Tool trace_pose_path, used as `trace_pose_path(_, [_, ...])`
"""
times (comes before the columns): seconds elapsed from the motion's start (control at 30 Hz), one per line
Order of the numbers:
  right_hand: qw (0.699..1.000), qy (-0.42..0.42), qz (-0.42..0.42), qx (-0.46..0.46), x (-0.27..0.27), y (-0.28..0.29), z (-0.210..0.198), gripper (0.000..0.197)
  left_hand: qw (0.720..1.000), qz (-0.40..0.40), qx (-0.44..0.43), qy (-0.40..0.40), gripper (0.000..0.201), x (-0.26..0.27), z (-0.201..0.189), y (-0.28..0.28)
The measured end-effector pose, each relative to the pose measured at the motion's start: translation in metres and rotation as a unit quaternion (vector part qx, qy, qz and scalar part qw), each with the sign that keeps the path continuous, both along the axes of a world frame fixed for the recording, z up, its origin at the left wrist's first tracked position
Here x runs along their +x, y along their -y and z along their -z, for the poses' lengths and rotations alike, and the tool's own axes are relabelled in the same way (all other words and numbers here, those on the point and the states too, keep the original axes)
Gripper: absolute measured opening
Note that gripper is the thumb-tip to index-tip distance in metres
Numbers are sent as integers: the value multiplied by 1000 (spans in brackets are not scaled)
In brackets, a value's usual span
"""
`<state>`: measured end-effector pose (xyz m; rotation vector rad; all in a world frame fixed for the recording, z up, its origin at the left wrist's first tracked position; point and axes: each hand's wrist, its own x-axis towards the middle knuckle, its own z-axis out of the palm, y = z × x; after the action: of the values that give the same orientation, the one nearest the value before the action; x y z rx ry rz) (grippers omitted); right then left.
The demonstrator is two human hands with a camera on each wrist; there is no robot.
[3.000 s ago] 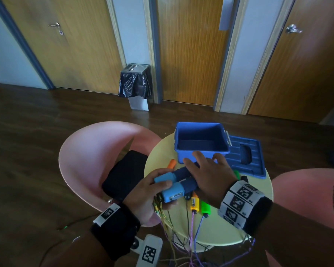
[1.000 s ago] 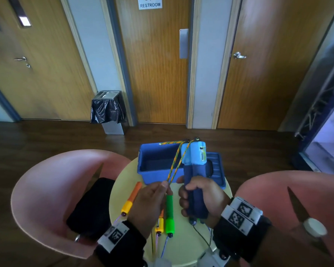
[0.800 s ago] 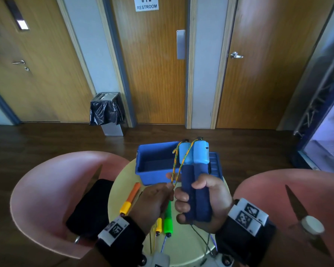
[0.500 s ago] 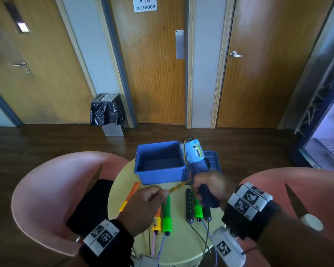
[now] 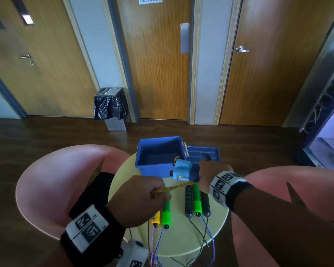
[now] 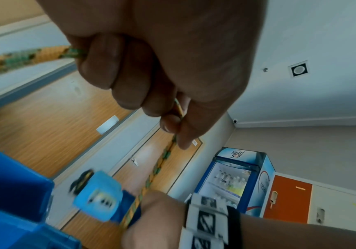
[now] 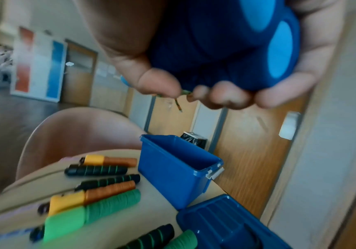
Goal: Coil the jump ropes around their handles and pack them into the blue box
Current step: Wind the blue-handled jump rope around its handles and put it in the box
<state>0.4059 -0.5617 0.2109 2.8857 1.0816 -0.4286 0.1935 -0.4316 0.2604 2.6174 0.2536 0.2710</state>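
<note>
My right hand (image 5: 210,171) was wrapped around the 2 blue handles (image 5: 183,170), pressed together side by side, with their light-blue caps pointing toward the blue box (image 5: 158,168). In the right wrist view the fingers (image 7: 222,96) curled fully round both grips and a bit of cord showed under the thumb. My left hand (image 5: 141,195) was closed in a fist on the orange-and-green rope (image 5: 178,187), which ran taut from that fist across to the handles; the left wrist view showed it passing through the curled fingers (image 6: 119,67) and out again on the far side.

The box stood open on the round yellow table (image 5: 216,232), nothing visible inside it, its lid (image 5: 202,153) lying flat just beside it. The other handles, green (image 5: 166,212), yellow (image 5: 156,218) and black (image 5: 188,201), lay on the table below my hands, their cords trailing off the near edge.

As I judged it, winding had barely begun. The risks were these: if I let the tension drop, the turns would sit loose and slide off the grips; if my right grip eased, the 2 handles would splay apart; and the hanging length might snag the other cords at the table edge and drag a handle off with it.
</note>
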Motion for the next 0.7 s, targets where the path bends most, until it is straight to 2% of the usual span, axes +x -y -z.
trace_pose_path(0.1, [995,69,-73,-25,-18,-3,0,24,999,-15,37,11,35,12,-11,-14])
trace_pose_path(0.2, [976,108,-176,-76,-38,-2,3,29,999,-6,45,14,33,25,-14,-34])
trace_pose_path(0.33, [960,102,-254,-54,-66,8,-1,32,997,6,77,-23,31,39,-12,-60])
trace_pose_path(0.43, [956,101,-276,-22,-83,15,-13,34,998,13,41,-41,33,45,-6,-70])
trace_pose_path(0.53, [948,101,-301,8,-89,19,-26,36,998,17,-31,-56,36,49,4,-78])
trace_pose_path(0.7, [945,66,-317,48,-95,28,-50,30,992,26,-107,-63,34,51,13,-73])
